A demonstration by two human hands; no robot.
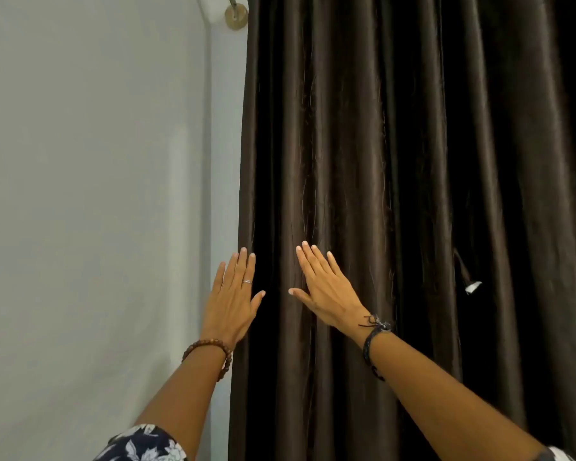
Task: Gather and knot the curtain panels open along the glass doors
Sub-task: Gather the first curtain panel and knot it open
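Note:
A dark brown curtain panel (396, 161) hangs in long vertical folds and fills the right two thirds of the view. My left hand (231, 301) is raised with straight fingers at the curtain's left edge, fingertips at the hem where it meets the wall. My right hand (325, 291) is stretched flat, fingers together and thumb out, lying against the folds a little to the right. Neither hand holds any fabric. The glass doors are hidden behind the curtain.
A pale grey wall (90, 194) takes up the left third. A round brass rod bracket (236, 16) is fixed at the top by the curtain's edge. A small white tag on a dark strip (473, 287) hangs from the curtain at right.

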